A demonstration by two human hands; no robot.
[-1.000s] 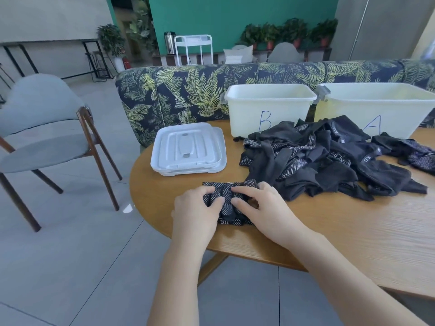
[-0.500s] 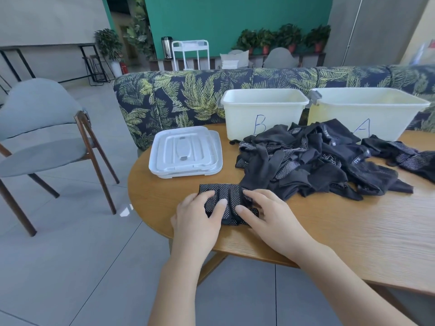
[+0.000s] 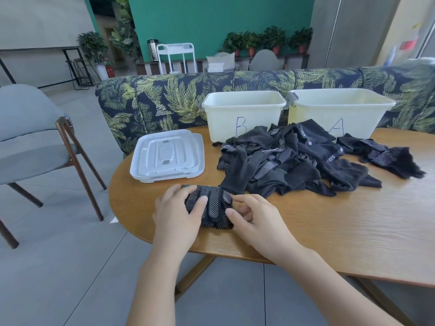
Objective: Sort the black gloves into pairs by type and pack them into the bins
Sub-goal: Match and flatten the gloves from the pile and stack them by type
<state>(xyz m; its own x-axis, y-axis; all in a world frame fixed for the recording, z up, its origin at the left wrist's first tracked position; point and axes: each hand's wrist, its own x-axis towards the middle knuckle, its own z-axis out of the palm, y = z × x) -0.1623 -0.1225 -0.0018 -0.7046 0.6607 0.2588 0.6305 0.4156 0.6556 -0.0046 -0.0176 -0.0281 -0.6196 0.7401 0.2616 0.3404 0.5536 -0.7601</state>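
Behind gloves point(image 3: 282, 165): two bins point(image 3: 243, 96); perhaps two lids point(image 3: 164, 158).

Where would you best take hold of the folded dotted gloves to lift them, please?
Across the middle of the dotted glove bundle, from above: it lies flat and compact on the table, so a grip there probably spans both layers.

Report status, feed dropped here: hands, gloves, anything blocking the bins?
Left hand presses flat on dotted gloves, right hand pinches their edge. Loose glove pile lies before bin B and bin A.
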